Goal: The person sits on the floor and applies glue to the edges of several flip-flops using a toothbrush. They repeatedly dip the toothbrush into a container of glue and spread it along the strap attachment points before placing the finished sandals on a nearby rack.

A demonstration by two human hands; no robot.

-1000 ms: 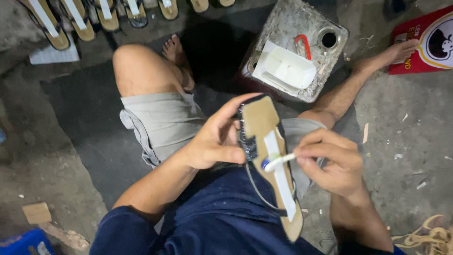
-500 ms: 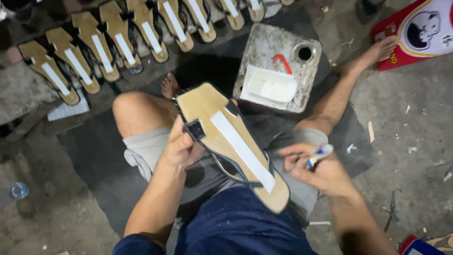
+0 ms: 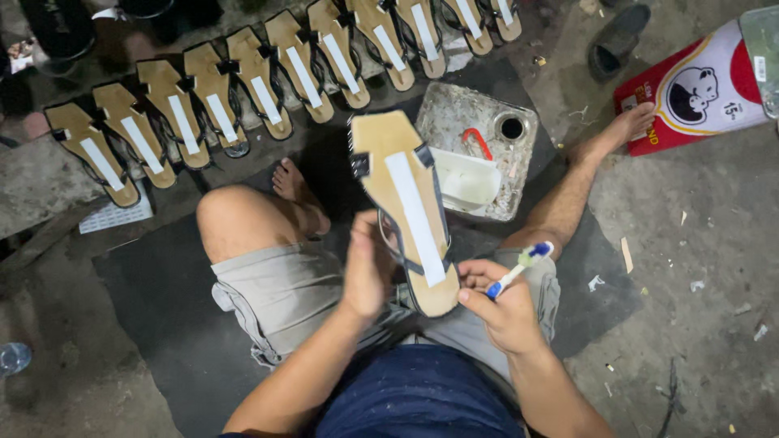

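Note:
A tan sandal sole (image 3: 388, 154) with a white strip down its middle and dark straps is held bottom-up over my lap. My left hand (image 3: 367, 268) grips its left edge near the heel. My right hand (image 3: 501, 304) is closed on a blue and white toothbrush (image 3: 518, 266), bristles pointing up, just right of the heel. Beyond the sole stands a stained metal can (image 3: 466, 109) with a white dish (image 3: 464, 178) and a red handle on top.
A row of several similar soles (image 3: 213, 96) lies bottom-up along the back. A red and white box (image 3: 698, 89) and a dark slipper (image 3: 617, 36) lie at the right. I sit on a dark mat (image 3: 150, 300) on the concrete floor, legs spread.
The sole has swung upright and forward, away from my lap. My right hand has drawn the toothbrush off it and turned the bristles up. The view has tilted toward the row.

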